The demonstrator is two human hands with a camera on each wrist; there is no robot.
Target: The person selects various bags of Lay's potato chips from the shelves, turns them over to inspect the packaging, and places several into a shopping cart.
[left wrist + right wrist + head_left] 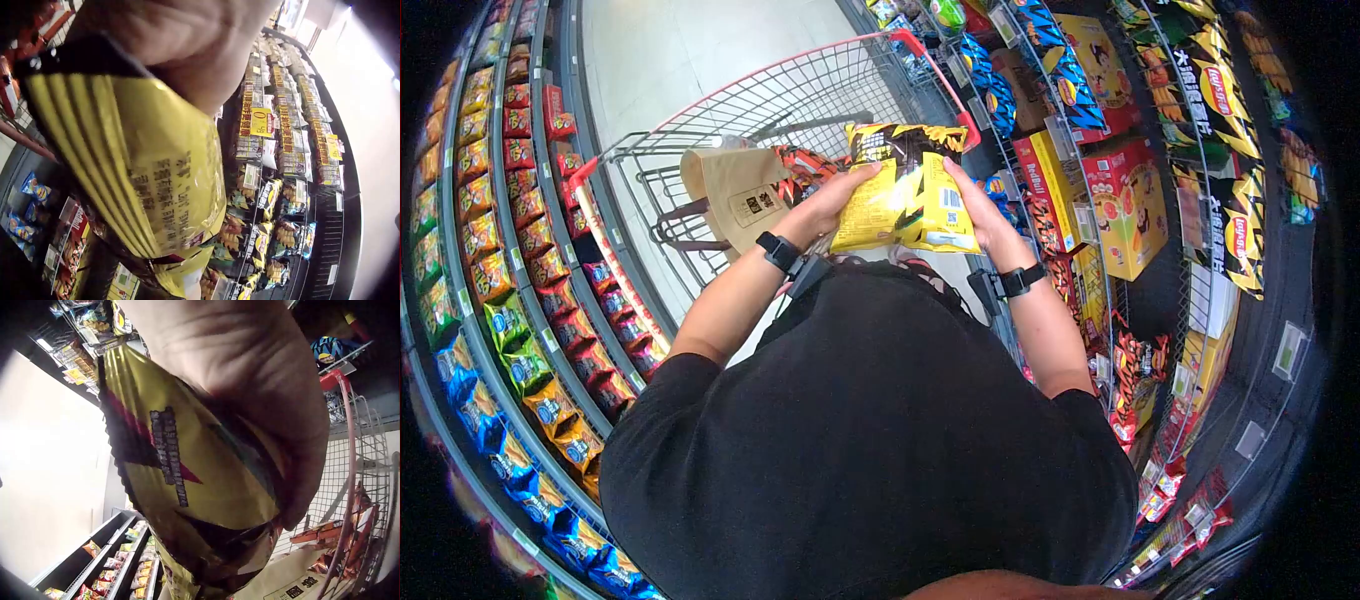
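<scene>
- Head view: yellow-black chip bag (908,190) held upper centre over the shopping cart (700,120), back side up. Left hand (832,200) grips its left edge, right hand (978,215) its right edge, fingers curled around. Looks already picked and under inspection, not yet in the cart; a brown paper bag (735,190) and red snack packs lie in there. Snack shelves (520,260) close on both frame sides, open floor only at top.
- Left wrist view: palm (187,50) pressed on the bag (144,181); shelf rows right.
- Right wrist view: hand (250,381) wrapped over the bag (187,487); cart wire (362,487) lower right, close.
</scene>
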